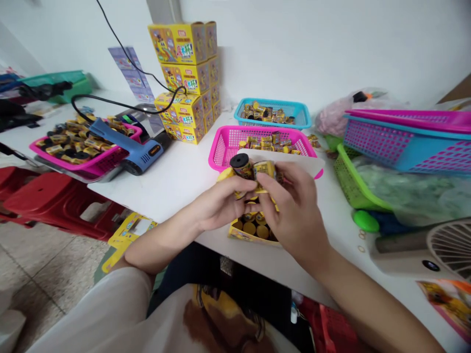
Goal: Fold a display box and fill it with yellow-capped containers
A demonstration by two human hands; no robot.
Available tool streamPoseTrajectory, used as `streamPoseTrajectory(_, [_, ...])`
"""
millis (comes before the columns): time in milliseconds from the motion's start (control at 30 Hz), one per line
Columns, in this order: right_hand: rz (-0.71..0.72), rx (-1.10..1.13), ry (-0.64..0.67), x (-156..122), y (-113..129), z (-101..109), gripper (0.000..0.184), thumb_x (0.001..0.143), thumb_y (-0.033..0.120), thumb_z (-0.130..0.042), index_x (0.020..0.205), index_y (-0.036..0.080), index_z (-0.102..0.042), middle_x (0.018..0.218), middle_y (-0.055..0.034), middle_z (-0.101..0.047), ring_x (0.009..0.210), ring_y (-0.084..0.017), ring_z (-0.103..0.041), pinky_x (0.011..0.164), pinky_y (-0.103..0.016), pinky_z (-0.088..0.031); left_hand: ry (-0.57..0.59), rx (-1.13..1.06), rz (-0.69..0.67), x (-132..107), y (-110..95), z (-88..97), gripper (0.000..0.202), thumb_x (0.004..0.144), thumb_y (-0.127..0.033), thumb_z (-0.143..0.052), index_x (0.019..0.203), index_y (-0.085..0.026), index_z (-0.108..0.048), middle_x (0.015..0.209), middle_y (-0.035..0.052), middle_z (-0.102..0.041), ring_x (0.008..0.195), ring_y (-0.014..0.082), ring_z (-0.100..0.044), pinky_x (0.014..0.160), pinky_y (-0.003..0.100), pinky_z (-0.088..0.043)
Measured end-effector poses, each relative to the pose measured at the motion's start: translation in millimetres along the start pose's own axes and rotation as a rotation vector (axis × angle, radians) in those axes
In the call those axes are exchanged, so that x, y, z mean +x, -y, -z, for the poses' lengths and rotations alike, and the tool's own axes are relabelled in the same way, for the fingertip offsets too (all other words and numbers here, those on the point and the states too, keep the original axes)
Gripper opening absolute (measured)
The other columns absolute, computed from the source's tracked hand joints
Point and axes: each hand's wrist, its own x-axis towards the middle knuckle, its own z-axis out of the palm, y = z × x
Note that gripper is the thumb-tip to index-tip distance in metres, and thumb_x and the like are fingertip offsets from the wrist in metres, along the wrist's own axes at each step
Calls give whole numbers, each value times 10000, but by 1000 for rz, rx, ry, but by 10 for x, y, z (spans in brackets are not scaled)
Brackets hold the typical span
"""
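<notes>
Several small yellow-labelled canisters [242,165] are gathered between my hands, one showing a black round end. My left hand [226,201] has its thumb pressed over them, with its fingers curled underneath. My right hand [300,213] closes around the canisters from the right, its fingertips on another yellow-labelled one [265,169]. Below both hands stands an open yellow carton [252,238], holding upright canisters with yellow-brown ends; my hands partly cover it. Its white flap seems to extend behind my right hand, over the pink basket's near edge.
Behind are a pink basket [222,152] and a blue basket [303,115] of canisters. At left, a blue heat gun [142,153] rests by another pink basket [88,169]. Stacked yellow cartons [182,76] stand by the wall. At right are stacked baskets [401,139] and a fan [415,250].
</notes>
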Motion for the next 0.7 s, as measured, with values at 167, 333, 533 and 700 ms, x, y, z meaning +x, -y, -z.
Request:
streamPoseTrajectory(167, [-234, 172, 86, 102, -211, 362, 507, 973, 144, -639, 1445, 324, -587, 1313, -99, -590, 1213, -272, -673, 987, -425, -646, -4, 193, -71, -130, -289, 211, 432, 728, -351, -823, 1091, -227, -626, 1116, 58, -741, 1157, 319, -721, 909, 424, -616])
streamPoseTrajectory(333, [-286, 346, 626, 89, -293, 474, 401, 969, 226, -623, 1364, 266, -672, 1327, -96, -697, 1168, -264, -719, 1022, -460, -620, -216, 749, -287, 88, -716, 580, 356, 738, -304, -819, 1002, -230, -592, 1016, 24, -653, 961, 191, -683, 786, 292, -578])
streamPoseTrajectory(533, [-316, 325, 980, 118, -178, 311, 429, 951, 208, -603, 1369, 202, -700, 1328, -104, -758, 1167, -290, -748, 1015, -453, -604, -190, 1401, -131, 832, -937, 952, 372, 751, -412, -787, 1040, -195, -696, 930, 29, -685, 887, 200, -653, 826, 316, -528])
streamPoseTrajectory(700, [-280, 321, 1147, 162, -159, 253, 470, 945, 177, -602, 1407, 189, -685, 1360, -111, -743, 1191, -313, -738, 1035, -467, -587, -30, 1803, 322, 1115, -936, 791, 932, 744, -384, -743, 1620, -278, -439, 1391, 99, -703, 1203, 312, -669, 1013, 369, -510])
